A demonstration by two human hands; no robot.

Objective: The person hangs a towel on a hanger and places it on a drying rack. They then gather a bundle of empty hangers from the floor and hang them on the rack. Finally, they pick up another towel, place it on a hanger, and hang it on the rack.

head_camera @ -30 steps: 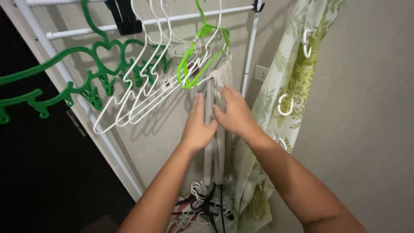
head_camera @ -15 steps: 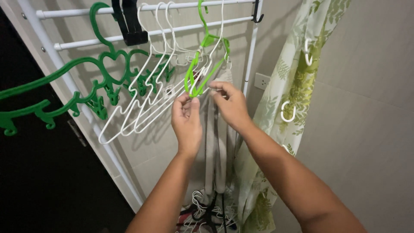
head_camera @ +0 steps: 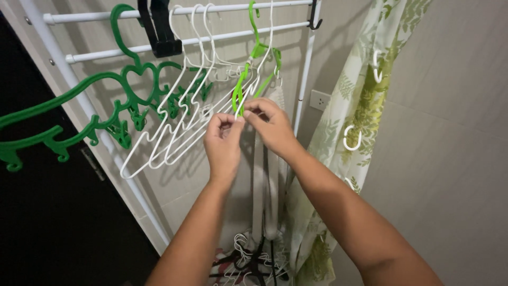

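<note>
A person's left hand [head_camera: 223, 142] and right hand [head_camera: 269, 123] meet at the lower end of a bright green hanger [head_camera: 244, 83], fingers of both pinched narrow on it, thumbs nearly touching. The hanger hangs from the upper rail [head_camera: 180, 9] near the rack's right end, with white hangers [head_camera: 180, 116] just left of it and dark green hangers [head_camera: 69, 114] farther left. A white strap [head_camera: 264, 185] hangs below the hands. A leaf-print curtain [head_camera: 360, 100] hangs at the right.
</note>
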